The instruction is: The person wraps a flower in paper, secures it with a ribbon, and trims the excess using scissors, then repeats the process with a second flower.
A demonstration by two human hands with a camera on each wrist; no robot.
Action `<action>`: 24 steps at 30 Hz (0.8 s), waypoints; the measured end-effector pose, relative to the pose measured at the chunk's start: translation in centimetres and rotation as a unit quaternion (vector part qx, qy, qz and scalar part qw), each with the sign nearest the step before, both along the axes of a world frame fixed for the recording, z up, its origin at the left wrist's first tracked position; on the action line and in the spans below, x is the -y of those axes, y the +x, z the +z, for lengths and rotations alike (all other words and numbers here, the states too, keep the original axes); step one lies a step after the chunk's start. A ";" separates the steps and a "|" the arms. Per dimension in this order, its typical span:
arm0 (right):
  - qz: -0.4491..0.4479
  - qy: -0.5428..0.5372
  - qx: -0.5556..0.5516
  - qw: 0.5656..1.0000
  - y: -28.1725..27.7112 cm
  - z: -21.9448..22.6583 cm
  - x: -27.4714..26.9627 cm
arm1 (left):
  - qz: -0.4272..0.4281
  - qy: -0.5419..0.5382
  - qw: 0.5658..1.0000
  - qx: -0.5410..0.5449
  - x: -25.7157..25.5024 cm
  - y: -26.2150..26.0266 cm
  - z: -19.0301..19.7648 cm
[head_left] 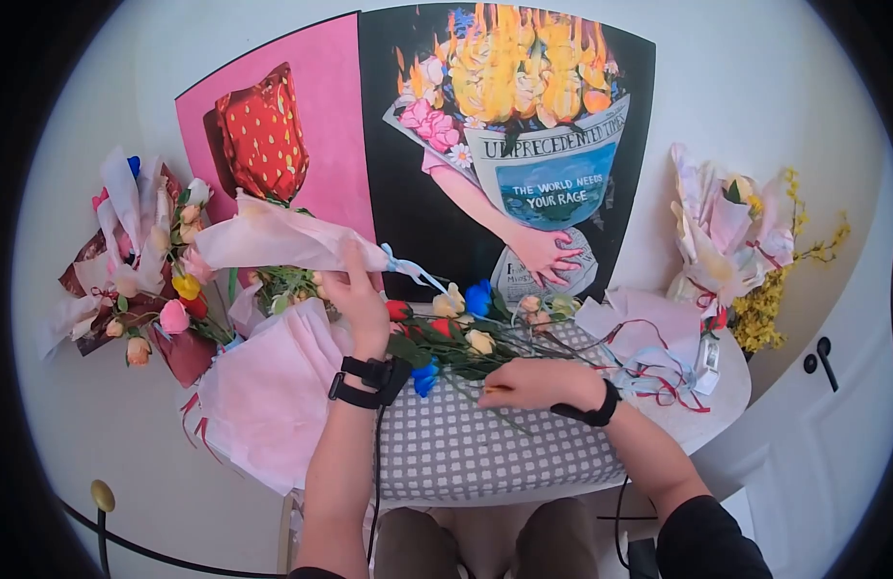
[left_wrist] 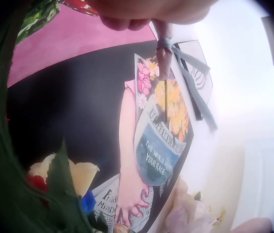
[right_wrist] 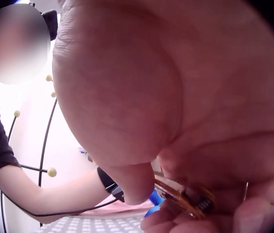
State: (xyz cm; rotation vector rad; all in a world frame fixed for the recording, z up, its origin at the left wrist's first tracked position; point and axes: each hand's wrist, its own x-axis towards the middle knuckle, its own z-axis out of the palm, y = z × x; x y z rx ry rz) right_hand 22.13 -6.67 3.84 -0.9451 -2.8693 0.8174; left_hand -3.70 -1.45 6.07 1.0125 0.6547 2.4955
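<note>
My left hand point(head_left: 362, 304) grips a bouquet wrapped in pale pink paper point(head_left: 282, 234), raised above the table and lying sideways. A light blue ribbon point(head_left: 405, 265) ties its narrow end; the left wrist view shows the ribbon's tails point(left_wrist: 195, 87) and a thin stem point(left_wrist: 166, 102) poking out. In my right hand point(head_left: 548, 386) is a small orange-brown spring tool point(right_wrist: 188, 201) with a dark coil spring, mostly hidden by palm and fingers. That hand is low over the checked cloth, beside loose artificial flowers: red, cream roses point(head_left: 479, 342) and blue ones point(head_left: 424, 377).
Pink wrapping paper point(head_left: 263, 405) hangs over the table's front left. Finished-looking bouquets point(head_left: 128, 251) stand left, another point(head_left: 726, 232) at right by yellow sprigs point(head_left: 770, 299). Tangled ribbons point(head_left: 659, 372) lie at the right on the white table point(head_left: 731, 391). Two paintings point(head_left: 408, 193) lean behind.
</note>
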 end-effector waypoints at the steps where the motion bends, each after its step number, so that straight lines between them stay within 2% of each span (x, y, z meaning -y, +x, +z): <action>1: 0.004 0.021 0.021 1.000 -0.3 -0.6 0.5 | -0.006 0.007 1.000 -0.012 -0.1 0.2 -0.4; 3: -0.023 0.052 -0.004 0.998 -0.5 -2.1 0.5 | -0.018 0.012 0.999 -0.025 -0.1 0.7 -0.7; 5: -0.032 0.145 -0.010 0.989 -0.6 -2.6 0.5 | -0.001 0.023 0.997 -0.070 0.0 1.2 -1.1; 7: -0.043 0.163 -0.027 0.985 -0.6 -2.1 0.8 | -0.020 0.007 0.998 -0.065 -0.5 1.1 -2.1; 9: -0.076 0.173 -0.107 0.976 -0.5 -0.7 1.0 | -0.033 -0.004 0.998 -0.059 -0.3 1.3 -1.9; 10: -0.103 0.188 -0.149 0.965 -0.3 -0.3 0.4 | -0.045 -0.008 0.997 -0.057 -0.1 1.5 -2.0; 12: -0.158 0.272 -0.250 0.916 1.4 0.7 -2.2 | -0.057 -0.013 0.997 -0.054 0.0 1.6 -2.1; 14: -0.268 0.313 -0.266 0.871 3.9 1.5 -4.5 | -0.086 0.000 0.992 -0.097 -0.1 1.2 -2.8; 15: -0.268 0.314 -0.263 0.872 5.0 0.9 -5.2 | -0.087 0.000 0.992 -0.094 0.0 1.4 -2.8; 17: -0.245 0.435 -0.226 0.837 6.9 -0.5 -7.2 | -0.085 0.010 0.993 -0.079 0.0 1.9 -2.4; 19: -0.212 0.436 -0.229 0.844 8.0 -2.7 -9.6 | -0.093 0.014 0.994 -0.064 0.2 2.4 -2.1; 21: -0.257 0.323 -0.157 0.897 8.3 -3.5 -10.0 | -0.102 0.013 0.994 -0.048 0.3 2.5 -2.4; 24: -0.218 0.341 -0.156 0.901 8.5 -3.7 -10.3 | -0.112 -0.002 0.990 -0.081 -0.1 2.1 -3.3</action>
